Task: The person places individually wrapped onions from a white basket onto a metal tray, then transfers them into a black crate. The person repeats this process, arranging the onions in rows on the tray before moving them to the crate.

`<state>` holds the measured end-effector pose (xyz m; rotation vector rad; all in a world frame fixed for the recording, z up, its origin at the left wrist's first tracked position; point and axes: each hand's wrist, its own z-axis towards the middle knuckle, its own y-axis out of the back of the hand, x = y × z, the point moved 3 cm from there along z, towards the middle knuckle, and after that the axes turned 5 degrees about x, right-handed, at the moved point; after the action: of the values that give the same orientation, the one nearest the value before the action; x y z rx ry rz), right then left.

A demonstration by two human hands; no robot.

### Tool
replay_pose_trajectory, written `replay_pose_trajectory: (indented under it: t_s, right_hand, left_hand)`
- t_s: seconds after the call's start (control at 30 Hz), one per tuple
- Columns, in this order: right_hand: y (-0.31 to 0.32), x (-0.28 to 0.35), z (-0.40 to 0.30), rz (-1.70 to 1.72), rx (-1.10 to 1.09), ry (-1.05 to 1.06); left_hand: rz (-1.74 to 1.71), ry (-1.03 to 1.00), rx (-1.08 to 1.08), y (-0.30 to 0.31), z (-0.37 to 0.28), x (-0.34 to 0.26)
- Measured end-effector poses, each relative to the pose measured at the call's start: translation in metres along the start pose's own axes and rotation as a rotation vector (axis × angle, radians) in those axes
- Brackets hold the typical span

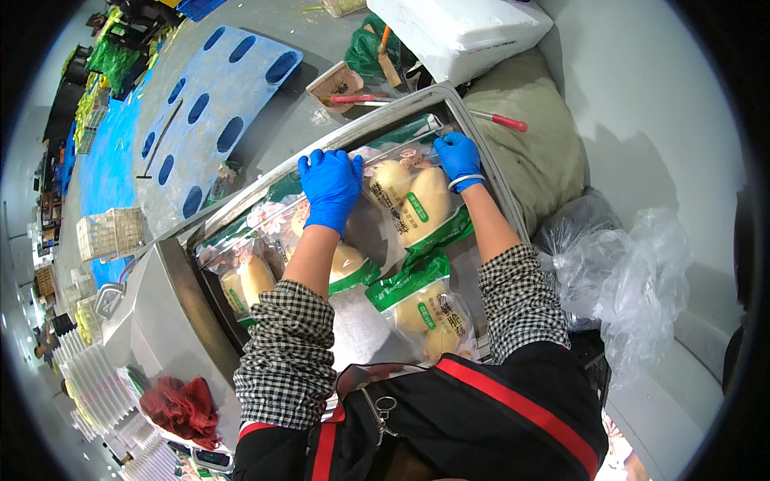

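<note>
Both hands wear blue gloves over a metal vacuum sealing machine (355,324) that holds several clear and green plastic bags of lotus root. My left hand (329,187) rests with spread fingers near the machine's far edge, over the upper end of a bag of lotus root (348,261). With bent fingers, my right hand (459,161) touches the top corner of another lotus root bag (428,201); whether it pinches the film is hard to see. One more bag (430,318) lies close to my body with its green end pointing away. At the left end sits another lotus root bag (246,279).
Beyond the machine lie a blue plastic pallet (210,102), a dustpan (337,87) and a white foam box (463,36). Clear plastic bags (637,282) and a large olive sack (529,138) stand at right. A red cloth (180,409) lies at lower left.
</note>
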<state>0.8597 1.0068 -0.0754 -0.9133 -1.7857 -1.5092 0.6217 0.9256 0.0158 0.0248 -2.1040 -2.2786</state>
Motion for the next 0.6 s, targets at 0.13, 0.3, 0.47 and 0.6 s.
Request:
replay_pose_trajectory:
  t_s: [0.13, 0.3, 0.47, 0.6]
  right_hand:
    - [0.001, 0.004, 0.004, -0.071, 0.013, 0.041]
    - [0.026, 0.028, -0.02, -0.17, -0.219, 0.233]
    - [0.018, 0.109, -0.093, 0.169, -0.002, 0.416]
    - [-0.077, 0.105, -0.139, 0.176, 0.383, 0.349]
  left_hand:
    - [-0.091, 0.002, 0.053, 0.001, 0.002, 0.005]
    - [-0.497, 0.075, -0.361, 0.055, -0.017, 0.051]
    - [-0.667, 0.337, -0.375, 0.059, -0.121, 0.096]
    - [-0.823, 0.493, -0.282, 0.007, -0.188, 0.077]
